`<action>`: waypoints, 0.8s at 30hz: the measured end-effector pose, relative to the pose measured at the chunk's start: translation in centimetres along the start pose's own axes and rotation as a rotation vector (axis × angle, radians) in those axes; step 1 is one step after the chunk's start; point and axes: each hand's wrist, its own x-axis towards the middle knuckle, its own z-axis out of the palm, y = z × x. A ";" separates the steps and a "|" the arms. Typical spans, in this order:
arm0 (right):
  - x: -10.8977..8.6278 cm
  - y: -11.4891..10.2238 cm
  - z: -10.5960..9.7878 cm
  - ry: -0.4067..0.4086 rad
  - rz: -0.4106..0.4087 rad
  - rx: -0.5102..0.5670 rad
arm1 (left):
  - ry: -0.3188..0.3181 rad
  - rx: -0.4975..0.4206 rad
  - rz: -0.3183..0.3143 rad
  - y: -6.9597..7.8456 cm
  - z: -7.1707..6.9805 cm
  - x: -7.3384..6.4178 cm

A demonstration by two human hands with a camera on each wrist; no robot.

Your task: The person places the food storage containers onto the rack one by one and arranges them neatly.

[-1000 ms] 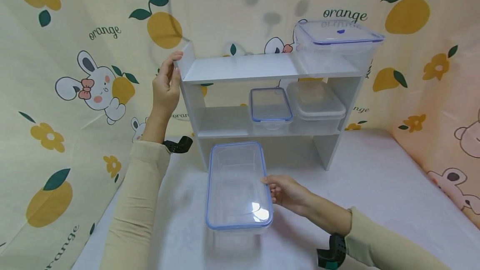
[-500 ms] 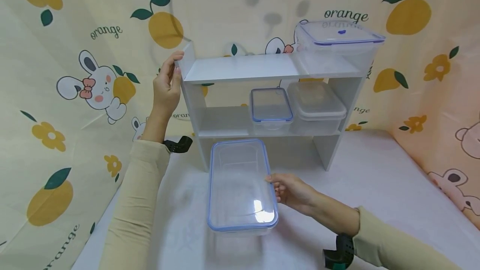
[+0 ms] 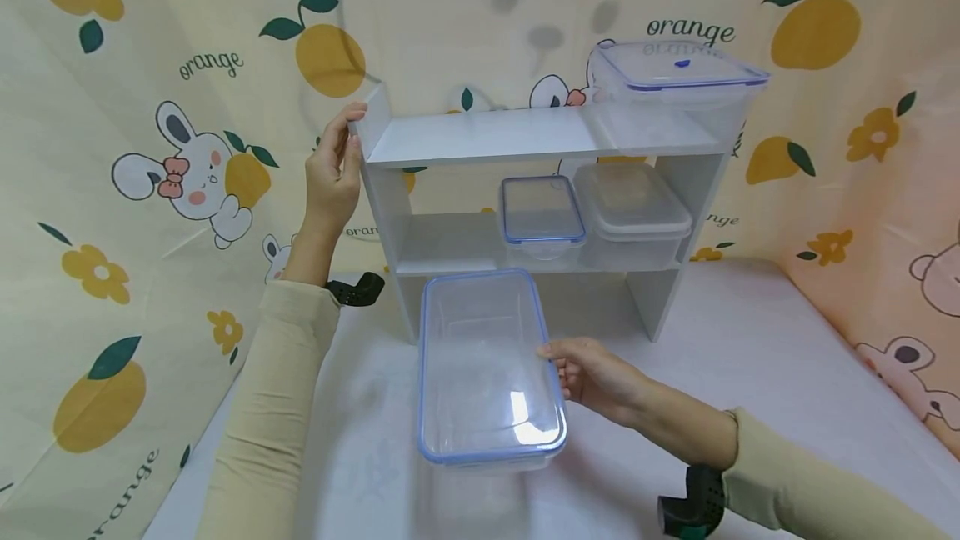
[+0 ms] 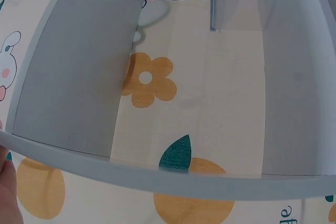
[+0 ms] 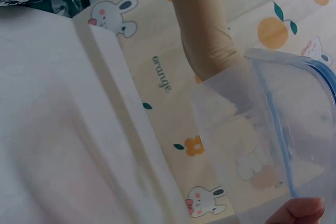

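Observation:
My right hand (image 3: 600, 377) pinches the right rim of a clear food container (image 3: 487, 365) with a blue-edged lid, thumb on top. The container hangs over the white tabletop in front of the shelf, tilted so that its lid faces me. In the right wrist view the thumb (image 5: 299, 211) shows at the bottom, beside the container's wall (image 5: 231, 135). My left hand (image 3: 335, 161) grips the upper left side panel of the white shelf (image 3: 480, 136). Only a sliver of that hand (image 4: 8, 192) is in the left wrist view, by the panel's edge.
A large lidded container (image 3: 678, 77) stands on the shelf top at right. On the middle board sit a small blue-rimmed container (image 3: 543, 211) and a frosted-lid one (image 3: 633, 202). A printed cloth (image 3: 465, 15) hangs behind and at both sides.
My right hand has moved slightly right and raised the container a little toward the camera, its lid turning slightly. The left hand and the shelf stay where they were.

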 end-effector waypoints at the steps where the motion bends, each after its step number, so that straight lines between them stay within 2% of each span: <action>1: -0.1 -0.1 0.0 -0.003 -0.005 -0.003 | 0.000 0.000 -0.001 0.0 0.0 0.0; 16: -0.8 -1.9 -0.1 -0.057 -0.062 -0.041 | -0.007 0.004 -0.010 0.1 0.0 -0.1; 24: -0.9 -2.7 -0.2 -0.057 -0.070 -0.043 | -0.002 -0.008 0.005 0.0 0.0 0.0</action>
